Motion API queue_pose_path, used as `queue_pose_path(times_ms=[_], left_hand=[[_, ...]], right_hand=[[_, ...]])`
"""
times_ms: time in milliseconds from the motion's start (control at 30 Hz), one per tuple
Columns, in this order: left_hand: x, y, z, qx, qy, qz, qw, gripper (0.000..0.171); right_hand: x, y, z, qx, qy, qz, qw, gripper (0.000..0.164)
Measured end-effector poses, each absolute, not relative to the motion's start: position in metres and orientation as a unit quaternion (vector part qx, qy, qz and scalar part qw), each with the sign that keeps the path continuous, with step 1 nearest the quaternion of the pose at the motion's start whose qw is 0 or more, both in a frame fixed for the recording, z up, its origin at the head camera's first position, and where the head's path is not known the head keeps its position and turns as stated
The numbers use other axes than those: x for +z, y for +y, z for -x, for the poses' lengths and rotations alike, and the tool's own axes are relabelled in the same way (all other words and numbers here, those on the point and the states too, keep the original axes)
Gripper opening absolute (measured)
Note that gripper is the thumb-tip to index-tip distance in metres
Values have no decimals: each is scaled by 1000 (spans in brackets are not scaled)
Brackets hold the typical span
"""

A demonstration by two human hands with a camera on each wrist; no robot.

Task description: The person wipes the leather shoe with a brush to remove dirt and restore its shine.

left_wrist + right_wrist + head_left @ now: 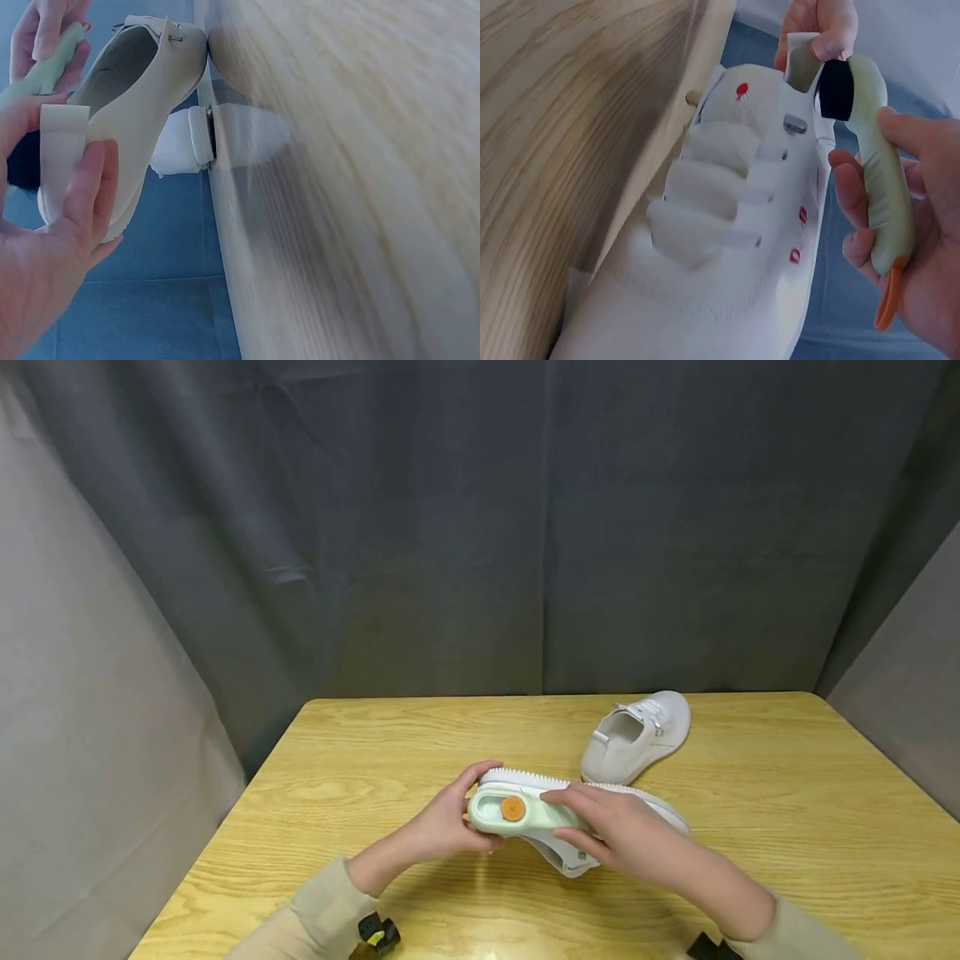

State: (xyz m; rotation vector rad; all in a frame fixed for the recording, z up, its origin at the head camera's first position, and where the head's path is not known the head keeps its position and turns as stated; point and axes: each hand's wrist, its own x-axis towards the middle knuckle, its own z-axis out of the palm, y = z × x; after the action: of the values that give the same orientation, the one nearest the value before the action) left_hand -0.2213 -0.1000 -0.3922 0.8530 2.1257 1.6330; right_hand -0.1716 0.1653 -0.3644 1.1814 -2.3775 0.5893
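My left hand (442, 827) grips a white shoe (705, 292) by its heel, thumb near me and fingers at the sole side. In the head view the shoe is tipped on its side, its ridged sole edge facing away. My right hand (637, 835) holds a pale green cleaning brush (551, 815) by its handle. An orange round button (513, 808) sits on the brush head, and an orange loop (889, 296) hangs from the handle end. In the right wrist view, dark bristles (836, 90) lie right at the shoe's side near the heel.
A second white shoe (667, 727) rests on the wooden table (375, 735), just beyond the held one and to the right. Dark grey cloth (450, 527) hangs behind the table's far edge. Lighter cloth (97, 693) hangs along the left.
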Motion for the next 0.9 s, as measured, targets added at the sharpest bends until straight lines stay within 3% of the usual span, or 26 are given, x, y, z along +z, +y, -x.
queue_pose_path(times_ms=[167,433,633,900], left_hand=[[-390,-99,220,538,772,-318,116,93],[-390,-99,219,572,745,-297,171,87],[-389,-98,218,568,750,-293,171,89],[-390,-96,218,559,759,-298,152,95]], right_hand=[[-365,159,175,210,-851,-435,204,27],[-361,161,173,216,-864,-390,235,32],[-355,175,173,229,-862,-349,290,36],[-366,178,167,189,-835,-431,285,33]])
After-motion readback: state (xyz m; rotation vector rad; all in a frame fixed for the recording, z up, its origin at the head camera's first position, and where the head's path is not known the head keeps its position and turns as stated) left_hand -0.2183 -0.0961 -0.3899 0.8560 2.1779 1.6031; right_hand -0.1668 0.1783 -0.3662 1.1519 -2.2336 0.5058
